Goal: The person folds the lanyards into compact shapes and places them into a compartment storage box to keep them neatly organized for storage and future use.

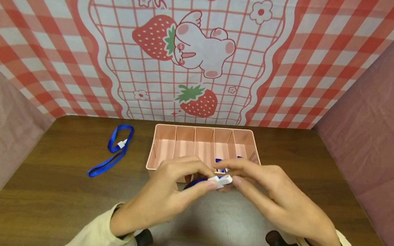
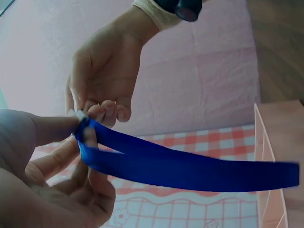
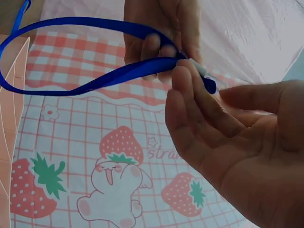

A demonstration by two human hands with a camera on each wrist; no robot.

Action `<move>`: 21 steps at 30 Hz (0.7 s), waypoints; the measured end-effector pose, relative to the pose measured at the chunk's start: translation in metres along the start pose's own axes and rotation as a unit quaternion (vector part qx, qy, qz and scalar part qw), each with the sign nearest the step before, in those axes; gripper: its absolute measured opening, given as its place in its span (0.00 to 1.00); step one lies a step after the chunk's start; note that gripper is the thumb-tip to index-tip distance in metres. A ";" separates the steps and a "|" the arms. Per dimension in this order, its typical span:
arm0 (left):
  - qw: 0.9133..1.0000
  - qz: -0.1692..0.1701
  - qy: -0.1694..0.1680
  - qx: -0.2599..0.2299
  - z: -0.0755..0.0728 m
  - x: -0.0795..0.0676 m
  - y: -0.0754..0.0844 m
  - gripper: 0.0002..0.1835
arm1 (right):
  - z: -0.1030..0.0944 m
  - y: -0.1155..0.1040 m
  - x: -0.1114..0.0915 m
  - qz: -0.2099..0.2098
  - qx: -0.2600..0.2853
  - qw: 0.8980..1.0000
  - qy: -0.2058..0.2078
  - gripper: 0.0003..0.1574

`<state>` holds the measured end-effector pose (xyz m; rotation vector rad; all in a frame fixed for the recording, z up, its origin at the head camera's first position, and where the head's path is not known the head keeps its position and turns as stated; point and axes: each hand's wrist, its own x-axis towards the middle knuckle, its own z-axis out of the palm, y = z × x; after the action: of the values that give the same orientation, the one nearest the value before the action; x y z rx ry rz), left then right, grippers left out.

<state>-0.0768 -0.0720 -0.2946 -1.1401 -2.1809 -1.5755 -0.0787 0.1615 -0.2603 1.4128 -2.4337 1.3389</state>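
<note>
My left hand [image 1: 170, 191] pinches the white plastic buckle [image 1: 217, 182] of a blue lanyard between thumb and fingers. The lanyard's strap [image 2: 190, 171] forms a long loop extending away from that hand, in the left wrist view towards the pink box. My right hand [image 1: 278, 200] is at the buckle's other end, its thumb tip beside it and its index finger stretched out above. In the right wrist view, a short blue end [image 3: 209, 86] lies by the right fingers, with the thumb slightly apart. Whether the right fingertips press on the buckle is hard to see.
Behind the hands stands a pink divided box [image 1: 163, 145]; blue pieces [image 1: 219, 165] show in its right-hand compartments, partly hidden by my right hand. Another blue lanyard [image 1: 109, 164] with a white buckle lies left on the brown table [image 1: 54, 188]. A strawberry-print cloth [image 1: 207, 42] hangs behind.
</note>
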 end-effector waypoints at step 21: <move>0.996 0.048 -0.034 0.073 0.007 0.000 -0.007 0.06 | 0.013 -0.001 0.004 -0.003 -0.080 0.990 0.119 0.17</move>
<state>-0.0795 -0.0665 -0.3025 -1.2493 -2.2058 -1.3329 -0.0756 0.1496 -0.2660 1.1510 -2.3203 1.2010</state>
